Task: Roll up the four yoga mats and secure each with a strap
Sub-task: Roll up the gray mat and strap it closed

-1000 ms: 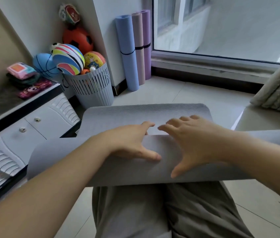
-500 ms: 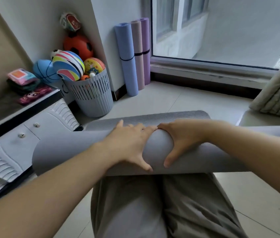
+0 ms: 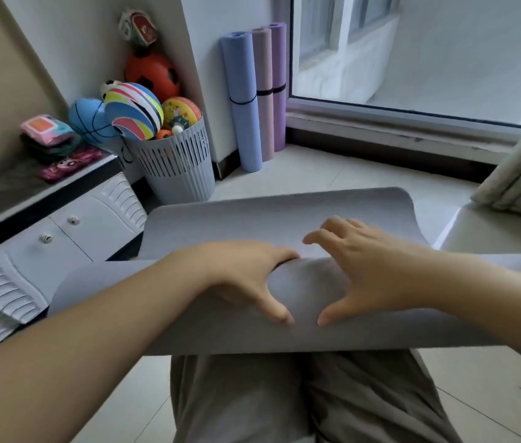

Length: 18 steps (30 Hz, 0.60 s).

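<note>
The grey mat [image 3: 188, 324] lies across the person's legs [image 3: 246, 398]. It is partly rolled into a fat tube that runs from left to right. The part not rolled yet sticks out flat past the knees, over the floor [image 3: 316, 174]. Its far edge has round corners.

The left hand [image 3: 243, 276] sits on top of the tube near the middle. Its fingers curl over the far side of the tube, so their tips are hidden. Its thumb [image 3: 276, 310] presses on the near side. The hand grips the roll between fingers and thumb.

The right hand [image 3: 371, 273] is just beside it. Its thumb [image 3: 329, 316] touches the near side of the tube, close to the other thumb but apart from it. Its fingers [image 3: 320, 236] are spread wide and only a little bent, and they reach out over the flat part. I cannot tell if their tips touch the mat. This hand holds nothing.

Three more mats stand upright by the window [image 3: 412, 52], leaning on the wall [image 3: 208, 27]. They are a blue mat [image 3: 241, 75], a pink mat [image 3: 264, 65] and a purple mat [image 3: 280, 59], side by side and touching. Each one is rolled tight, with a black strap [image 3: 243, 102] around its middle.

To the left, a grey basket [image 3: 179, 174] full of balls [image 3: 134, 113] stands on the floor, next to a white cupboard [image 3: 70, 241].
</note>
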Motion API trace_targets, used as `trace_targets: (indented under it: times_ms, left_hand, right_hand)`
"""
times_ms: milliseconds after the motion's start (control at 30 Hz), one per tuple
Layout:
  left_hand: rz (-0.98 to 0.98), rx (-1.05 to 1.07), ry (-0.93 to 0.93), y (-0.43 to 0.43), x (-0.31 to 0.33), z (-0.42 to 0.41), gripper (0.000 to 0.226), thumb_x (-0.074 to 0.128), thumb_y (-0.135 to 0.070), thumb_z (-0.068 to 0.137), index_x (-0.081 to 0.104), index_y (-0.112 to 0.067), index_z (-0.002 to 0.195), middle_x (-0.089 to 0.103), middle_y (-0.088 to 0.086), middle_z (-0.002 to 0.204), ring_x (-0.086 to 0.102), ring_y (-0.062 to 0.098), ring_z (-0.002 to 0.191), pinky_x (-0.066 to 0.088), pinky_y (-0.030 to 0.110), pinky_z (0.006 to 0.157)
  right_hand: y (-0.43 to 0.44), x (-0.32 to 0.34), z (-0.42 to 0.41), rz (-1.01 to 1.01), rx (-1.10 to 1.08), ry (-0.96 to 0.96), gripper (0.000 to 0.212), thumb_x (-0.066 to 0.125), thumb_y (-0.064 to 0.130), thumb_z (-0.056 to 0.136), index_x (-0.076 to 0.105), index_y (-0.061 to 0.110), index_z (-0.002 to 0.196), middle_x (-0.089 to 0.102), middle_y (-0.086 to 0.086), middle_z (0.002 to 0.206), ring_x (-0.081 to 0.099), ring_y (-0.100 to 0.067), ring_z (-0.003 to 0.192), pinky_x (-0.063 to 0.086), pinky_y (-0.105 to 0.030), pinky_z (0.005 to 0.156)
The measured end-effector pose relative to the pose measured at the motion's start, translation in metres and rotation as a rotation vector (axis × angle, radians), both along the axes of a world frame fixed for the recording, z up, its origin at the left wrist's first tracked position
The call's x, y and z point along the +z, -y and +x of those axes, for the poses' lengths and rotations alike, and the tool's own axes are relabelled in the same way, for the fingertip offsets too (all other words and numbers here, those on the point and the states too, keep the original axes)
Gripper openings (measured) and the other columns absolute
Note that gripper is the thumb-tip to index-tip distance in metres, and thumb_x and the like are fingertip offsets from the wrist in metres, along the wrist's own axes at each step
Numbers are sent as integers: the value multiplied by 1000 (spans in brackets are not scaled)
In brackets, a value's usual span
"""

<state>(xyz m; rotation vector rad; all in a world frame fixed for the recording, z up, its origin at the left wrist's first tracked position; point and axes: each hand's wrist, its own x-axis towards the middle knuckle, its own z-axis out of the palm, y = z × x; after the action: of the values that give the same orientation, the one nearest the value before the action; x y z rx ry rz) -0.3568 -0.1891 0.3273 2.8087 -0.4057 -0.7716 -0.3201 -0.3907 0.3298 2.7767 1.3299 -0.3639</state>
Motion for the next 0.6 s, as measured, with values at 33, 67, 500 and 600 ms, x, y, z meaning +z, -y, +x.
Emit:
trace_targets:
  times_ms: [33, 67, 500, 600]
  left_hand:
    - [-6, 5, -28, -1, 1, 2, 92, 73, -64, 67, 25, -46, 143, 45, -13, 134, 43, 12, 123, 38, 36, 103]
    - [20, 5, -33, -2, 2, 4, 91, 71, -65, 68, 23, -48, 143, 39, -10, 134, 36, 14, 125, 36, 38, 104]
    - [241, 76, 436, 10, -5, -19, 51, 41, -67, 85, 40, -25, 115, 50, -4, 121, 41, 18, 123, 9, 50, 117]
    - [310, 65, 414, 9, -14, -28, 93, 47, -79, 72, 24, -21, 140, 22, 5, 153, 19, 22, 141, 4, 55, 116]
  right_hand:
    - [0, 1, -5, 47, 21, 37, 93, 59, 76, 69, 23, 29, 141, 32, 8, 130, 41, -12, 117, 33, -24, 91]
    - [-1, 2, -11, 82, 39, 65, 83, 58, 72, 72, 27, 30, 136, 36, 8, 125, 45, -12, 111, 33, -24, 85]
    - [1, -15, 10, 212, -42, 174, 73, 36, 79, 74, 61, 25, 116, 52, 7, 118, 46, -17, 110, 25, -27, 99]
    - [7, -24, 7, 54, -6, 243, 111, 38, 94, 56, 49, 16, 135, 45, 0, 127, 48, -23, 112, 28, -36, 106]
